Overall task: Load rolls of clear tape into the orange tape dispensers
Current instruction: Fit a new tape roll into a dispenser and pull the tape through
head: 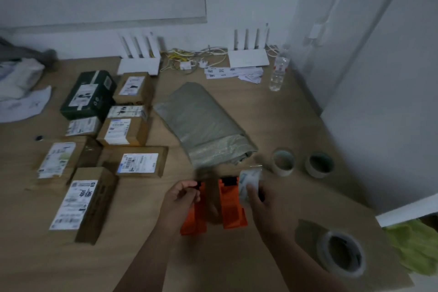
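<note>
Two orange tape dispensers lie side by side on the wooden table, the left dispenser (194, 217) and the right dispenser (231, 206). My left hand (181, 197) grips the black top end of the left dispenser. My right hand (259, 201) holds a roll of clear tape (248, 181) just right of the right dispenser's top. Another roll of clear tape (341, 252) lies flat near the table's right front edge. Two used tape cores (283, 161) (318, 164) stand further back on the right.
Several labelled cardboard parcels (139, 161) cover the table's left half. A grey mailer bag (203, 123) lies behind the dispensers. Two white routers (247, 58), cables, paper slips and a water bottle (279, 71) stand along the far wall. Yellow-green cloth (417, 246) sits beyond the right edge.
</note>
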`<state>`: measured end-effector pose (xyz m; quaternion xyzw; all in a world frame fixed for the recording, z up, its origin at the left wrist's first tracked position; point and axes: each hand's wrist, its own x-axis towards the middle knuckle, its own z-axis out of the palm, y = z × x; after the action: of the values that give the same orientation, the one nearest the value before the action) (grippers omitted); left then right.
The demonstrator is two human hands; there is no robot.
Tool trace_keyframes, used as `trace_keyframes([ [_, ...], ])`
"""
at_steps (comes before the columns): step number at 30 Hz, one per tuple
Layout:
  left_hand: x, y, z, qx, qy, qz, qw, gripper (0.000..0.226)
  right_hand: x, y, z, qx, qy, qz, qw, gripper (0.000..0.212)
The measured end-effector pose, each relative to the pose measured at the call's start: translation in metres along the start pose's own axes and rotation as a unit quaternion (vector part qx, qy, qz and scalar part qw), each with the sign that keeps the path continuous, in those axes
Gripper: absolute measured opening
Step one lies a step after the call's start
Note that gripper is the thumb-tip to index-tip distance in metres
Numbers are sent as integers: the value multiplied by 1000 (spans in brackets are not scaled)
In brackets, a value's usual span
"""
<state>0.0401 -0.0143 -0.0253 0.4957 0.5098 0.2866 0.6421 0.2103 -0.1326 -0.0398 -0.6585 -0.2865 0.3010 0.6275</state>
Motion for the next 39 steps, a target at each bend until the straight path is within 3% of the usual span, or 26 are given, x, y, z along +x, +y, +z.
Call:
trace_keyframes([
  [5,0,-24,-51,16,70,-17,997,16,-3,-3,45,3,-46,-23,999,29],
  [10,1,-56,-77,48,127,-65,989,15,-9,5,70,1,-81,-6,997,34],
  [14,1,-67,-80,22,77,-139,987,9,-14,8,82,33,-127,16,991,22],
  [23,7,-63,-64,41,-42,-156,986,46,-22,-2,91,70,-148,79,983,20],
  [30,0,-62,-53,15,-38,-103,994,23,-18,-1,86,96,-117,120,981,11],
  [39,3,-40,-49,-14,-4,-66,998,21,-20,6,87,89,-137,145,976,11],
])
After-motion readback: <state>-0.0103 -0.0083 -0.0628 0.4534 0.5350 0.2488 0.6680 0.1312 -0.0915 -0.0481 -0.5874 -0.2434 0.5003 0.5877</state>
